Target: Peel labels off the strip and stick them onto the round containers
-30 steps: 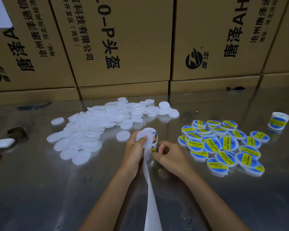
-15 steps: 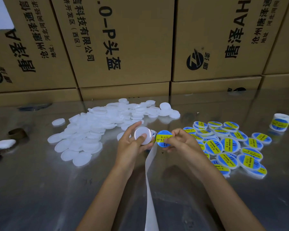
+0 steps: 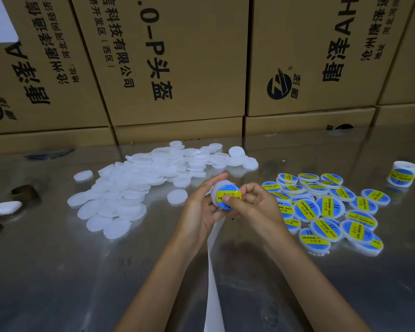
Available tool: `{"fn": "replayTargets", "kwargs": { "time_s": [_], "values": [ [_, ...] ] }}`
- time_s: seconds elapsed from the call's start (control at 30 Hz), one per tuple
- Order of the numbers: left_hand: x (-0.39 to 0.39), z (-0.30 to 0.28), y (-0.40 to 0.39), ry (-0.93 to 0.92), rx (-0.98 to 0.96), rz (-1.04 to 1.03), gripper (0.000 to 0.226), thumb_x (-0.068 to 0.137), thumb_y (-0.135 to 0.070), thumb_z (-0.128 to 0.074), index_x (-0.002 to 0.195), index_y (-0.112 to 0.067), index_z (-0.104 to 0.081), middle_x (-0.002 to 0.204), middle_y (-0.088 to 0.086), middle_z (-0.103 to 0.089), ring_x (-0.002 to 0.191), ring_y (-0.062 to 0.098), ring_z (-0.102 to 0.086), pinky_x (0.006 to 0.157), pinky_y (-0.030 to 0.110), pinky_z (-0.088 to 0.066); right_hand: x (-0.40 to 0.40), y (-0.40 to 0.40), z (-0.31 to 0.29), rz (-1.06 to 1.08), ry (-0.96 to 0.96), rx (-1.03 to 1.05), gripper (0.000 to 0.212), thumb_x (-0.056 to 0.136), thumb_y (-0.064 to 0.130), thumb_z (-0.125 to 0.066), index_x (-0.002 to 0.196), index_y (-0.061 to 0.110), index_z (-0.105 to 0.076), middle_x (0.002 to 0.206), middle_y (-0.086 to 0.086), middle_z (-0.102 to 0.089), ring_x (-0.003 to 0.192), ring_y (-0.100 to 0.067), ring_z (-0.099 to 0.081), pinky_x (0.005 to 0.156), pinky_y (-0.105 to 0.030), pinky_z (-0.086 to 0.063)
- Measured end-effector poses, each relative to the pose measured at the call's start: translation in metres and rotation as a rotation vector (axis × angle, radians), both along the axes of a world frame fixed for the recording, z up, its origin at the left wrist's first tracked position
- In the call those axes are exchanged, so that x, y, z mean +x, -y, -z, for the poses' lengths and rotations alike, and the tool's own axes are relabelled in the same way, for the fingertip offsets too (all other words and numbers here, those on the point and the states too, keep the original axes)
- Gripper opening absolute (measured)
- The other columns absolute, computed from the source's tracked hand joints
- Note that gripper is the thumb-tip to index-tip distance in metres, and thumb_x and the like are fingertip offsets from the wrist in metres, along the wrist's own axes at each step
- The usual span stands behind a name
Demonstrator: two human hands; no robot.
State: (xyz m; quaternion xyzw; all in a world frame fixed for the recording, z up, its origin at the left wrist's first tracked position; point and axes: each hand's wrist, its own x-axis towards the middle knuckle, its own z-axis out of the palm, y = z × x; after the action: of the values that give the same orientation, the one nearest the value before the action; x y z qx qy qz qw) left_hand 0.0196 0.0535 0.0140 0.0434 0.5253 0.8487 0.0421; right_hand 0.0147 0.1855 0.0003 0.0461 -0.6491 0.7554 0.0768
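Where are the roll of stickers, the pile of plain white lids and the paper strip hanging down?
Roll of stickers [image 3: 404, 174], head view, on its printed side.
Pile of plain white lids [image 3: 139, 178], head view, middle of the heap.
Paper strip [image 3: 212, 283], head view, its bare hanging length.

I note the label [image 3: 228, 195], pinched free beside the container [image 3: 222, 188] half a second ago, now sits on its top face, my right hand's [image 3: 254, 202] thumb pressing it, left hand [image 3: 201, 207] gripping underneath.
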Motion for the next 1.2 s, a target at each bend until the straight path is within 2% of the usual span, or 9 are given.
{"fn": "replayTargets", "kwargs": {
  "time_s": [0.1,0.33,0.47,0.6,0.7,0.87,0.97,1.1,1.2],
  "values": [
    [0.0,0.0,-0.002,-0.011,-0.015,0.002,0.032,0.102,-0.021,-0.046,0.123,-0.014,-0.069,0.126,0.021,-0.066,0.106,0.029,-0.069,0.077,0.031,-0.059,-0.001,0.0,0.001,0.017,0.013,-0.016,0.029,0.08,0.009,-0.079,0.076,0.016,-0.051,0.061,0.004,-0.067,0.059,-0.015,-0.062,0.064,-0.03,-0.05],
    [0.002,-0.001,-0.005,-0.032,-0.066,-0.001,0.032,0.102,-0.02,-0.045,0.123,-0.015,-0.069,0.127,0.019,-0.066,0.106,0.027,-0.068,0.08,0.031,-0.059,0.0,0.001,0.001,0.041,-0.006,-0.024,0.03,0.08,0.006,-0.078,0.076,0.015,-0.05,0.059,0.005,-0.065,0.058,-0.013,-0.062,0.058,-0.02,-0.051],
    [0.005,-0.003,-0.007,-0.062,-0.098,0.005,0.032,0.104,-0.021,-0.043,0.122,-0.016,-0.068,0.126,0.018,-0.068,0.104,0.023,-0.069,0.076,0.028,-0.059,-0.001,0.001,0.002,0.06,-0.015,-0.002,0.03,0.08,0.007,-0.079,0.076,0.015,-0.051,0.057,0.007,-0.064,0.059,-0.011,-0.062,0.062,-0.024,-0.05],
    [0.007,-0.004,-0.009,-0.102,-0.128,0.002,0.032,0.104,-0.017,-0.042,0.12,-0.02,-0.069,0.125,0.015,-0.068,0.103,0.02,-0.07,0.076,0.026,-0.058,-0.003,0.001,0.004,0.101,-0.043,0.029,0.031,0.078,0.009,-0.08,0.074,0.016,-0.051,0.052,0.01,-0.06,0.052,-0.005,-0.056,0.053,-0.015,-0.044],
    [0.007,-0.003,-0.009,-0.11,-0.132,-0.002,0.034,0.103,-0.011,-0.039,0.12,-0.019,-0.068,0.124,0.015,-0.069,0.101,0.019,-0.07,0.079,0.026,-0.058,-0.004,0.002,0.007,0.173,-0.097,0.116,0.031,0.075,0.018,-0.084,0.073,0.019,-0.053,0.054,0.014,-0.058,0.051,-0.001,-0.05,0.052,-0.012,-0.041],
    [0.006,-0.004,-0.007,-0.063,0.017,0.016,0.034,0.101,-0.008,-0.04,0.124,-0.014,-0.064,0.121,0.017,-0.069,0.097,0.021,-0.071,0.082,0.029,-0.06,-0.004,0.001,0.012,0.32,-0.22,0.324,0.031,0.07,0.039,-0.085,0.083,0.028,-0.059,0.072,0.018,-0.051,0.067,-0.002,-0.05,0.065,-0.024,-0.043],
    [0.007,-0.004,-0.008,-0.013,0.139,0.035,0.034,0.099,-0.01,-0.044,0.127,-0.011,-0.063,0.118,0.018,-0.07,0.1,0.026,-0.07,0.091,0.035,-0.057,-0.001,0.005,0.013,0.342,-0.284,0.372,0.035,0.073,0.044,-0.081,0.092,0.033,-0.055,0.081,0.025,-0.053,0.071,-0.002,-0.052,0.065,-0.019,-0.04],
    [0.01,-0.009,-0.007,0.052,0.293,0.041,0.036,0.094,-0.015,-0.05,0.128,-0.008,-0.062,0.124,0.024,-0.067,0.11,0.037,-0.068,0.096,0.043,-0.056,0.001,0.007,0.011,0.339,-0.22,0.366,0.062,0.066,0.059,-0.08,0.111,0.043,-0.04,0.086,0.014,-0.053,0.07,-0.002,-0.055,0.061,-0.014,-0.04],
    [0.012,-0.012,-0.012,0.06,0.347,0.042,0.043,0.087,-0.017,-0.055,0.128,-0.004,-0.062,0.124,0.027,-0.066,0.113,0.039,-0.066,0.097,0.046,-0.054,0.004,0.008,0.012,0.338,-0.186,0.454,0.068,0.059,0.073,-0.075,0.111,0.044,-0.041,0.095,0.019,-0.06,0.084,0.005,-0.058,0.064,-0.016,-0.04]
  ]
}}
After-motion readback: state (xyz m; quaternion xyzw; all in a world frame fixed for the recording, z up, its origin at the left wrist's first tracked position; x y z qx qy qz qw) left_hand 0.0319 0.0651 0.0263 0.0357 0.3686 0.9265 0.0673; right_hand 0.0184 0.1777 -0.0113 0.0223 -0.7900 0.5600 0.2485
